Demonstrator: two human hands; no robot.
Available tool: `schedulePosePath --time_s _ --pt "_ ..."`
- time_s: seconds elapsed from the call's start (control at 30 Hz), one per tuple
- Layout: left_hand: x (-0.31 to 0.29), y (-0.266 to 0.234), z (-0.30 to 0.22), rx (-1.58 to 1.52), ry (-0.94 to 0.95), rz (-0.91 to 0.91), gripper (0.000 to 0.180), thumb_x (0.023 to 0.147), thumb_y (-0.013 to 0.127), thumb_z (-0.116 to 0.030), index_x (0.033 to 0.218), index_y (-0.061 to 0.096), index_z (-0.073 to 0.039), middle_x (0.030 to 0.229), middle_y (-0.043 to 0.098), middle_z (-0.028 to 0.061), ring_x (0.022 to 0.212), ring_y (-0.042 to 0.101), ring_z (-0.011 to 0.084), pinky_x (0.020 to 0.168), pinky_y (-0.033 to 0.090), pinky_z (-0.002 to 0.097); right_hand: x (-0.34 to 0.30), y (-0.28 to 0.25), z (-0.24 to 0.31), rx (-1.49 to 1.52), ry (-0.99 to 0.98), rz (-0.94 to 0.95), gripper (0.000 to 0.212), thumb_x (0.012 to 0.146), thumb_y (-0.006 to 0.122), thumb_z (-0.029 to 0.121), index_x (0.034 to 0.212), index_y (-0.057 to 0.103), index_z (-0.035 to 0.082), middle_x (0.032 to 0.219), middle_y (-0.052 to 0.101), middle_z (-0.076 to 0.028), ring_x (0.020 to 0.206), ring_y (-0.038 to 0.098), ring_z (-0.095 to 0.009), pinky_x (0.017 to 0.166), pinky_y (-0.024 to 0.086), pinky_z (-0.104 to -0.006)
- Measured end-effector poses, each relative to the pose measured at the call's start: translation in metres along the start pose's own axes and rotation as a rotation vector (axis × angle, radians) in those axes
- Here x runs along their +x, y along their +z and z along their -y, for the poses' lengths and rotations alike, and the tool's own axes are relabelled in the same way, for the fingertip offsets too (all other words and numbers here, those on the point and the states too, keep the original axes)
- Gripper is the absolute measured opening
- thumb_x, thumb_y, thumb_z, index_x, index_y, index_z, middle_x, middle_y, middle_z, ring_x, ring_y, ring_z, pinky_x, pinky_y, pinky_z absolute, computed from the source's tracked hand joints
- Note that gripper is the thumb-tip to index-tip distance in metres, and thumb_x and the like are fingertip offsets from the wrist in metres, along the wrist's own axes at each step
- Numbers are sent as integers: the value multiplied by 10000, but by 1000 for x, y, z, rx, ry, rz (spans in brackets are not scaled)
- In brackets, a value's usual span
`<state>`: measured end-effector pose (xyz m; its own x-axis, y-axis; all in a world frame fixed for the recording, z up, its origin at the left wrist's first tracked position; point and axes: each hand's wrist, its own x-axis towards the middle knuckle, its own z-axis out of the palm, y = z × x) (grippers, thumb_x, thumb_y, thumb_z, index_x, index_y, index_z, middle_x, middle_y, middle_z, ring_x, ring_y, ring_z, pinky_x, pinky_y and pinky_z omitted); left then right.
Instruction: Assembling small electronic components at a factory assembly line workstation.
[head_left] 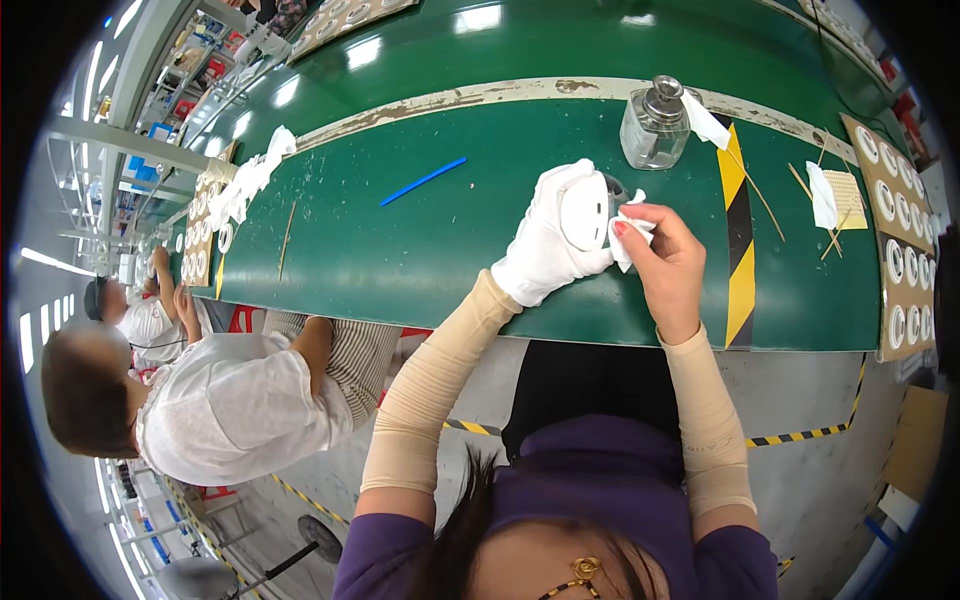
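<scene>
My left hand [547,240], in a white glove, is closed around a round white device [584,214] with dark slots in its face and a dark grey part at its far side. My bare right hand [664,262] pinches a white wiping cloth [632,232] against the device's right edge. Both hands are over the green table mat [420,250], close to its near edge. Beyond them stands a clear bottle [655,130] with a metallic-looking top. A piece of white cloth [706,122] lies beside that bottle.
A blue stick [423,181] and a thin wooden stick [287,241] lie to the left. On the right are more sticks [765,200], a yellow pad [847,198] and a cardboard tray [890,345] of white round parts. White cloths [255,180] lie at far left, near a seated person [245,405].
</scene>
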<state>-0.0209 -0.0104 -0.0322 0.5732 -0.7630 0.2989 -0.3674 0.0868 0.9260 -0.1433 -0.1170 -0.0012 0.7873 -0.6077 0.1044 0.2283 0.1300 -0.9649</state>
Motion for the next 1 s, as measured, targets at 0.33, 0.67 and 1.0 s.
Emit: schedulePosePath --time_s 0.33,0.67,1.0 --pt "-1 -2 2 -34 -45 -35 863 602 842 -217 1315 384 -54 1257 444 159 1170 481 324 986 415 384 19 5 1 -92 -141 35 80 814 651 -21 888 622 -21 1191 558 -123 972 565 -138 795 466 -258" --pt "3 -8 2 266 166 -5 886 615 870 -209 1314 350 -47 1242 452 114 1133 501 224 960 441 345 20 4 -2 -144 -188 58 63 812 623 -24 873 607 -18 1199 591 -135 950 574 -142 809 450 -250" --pt "5 -9 2 172 124 12 905 588 856 -239 1326 368 -47 1267 433 169 1186 463 326 998 406 389 40 9 14 -316 -150 36 76 840 612 3 914 611 -14 1024 647 -64 873 561 -82 761 445 -213"
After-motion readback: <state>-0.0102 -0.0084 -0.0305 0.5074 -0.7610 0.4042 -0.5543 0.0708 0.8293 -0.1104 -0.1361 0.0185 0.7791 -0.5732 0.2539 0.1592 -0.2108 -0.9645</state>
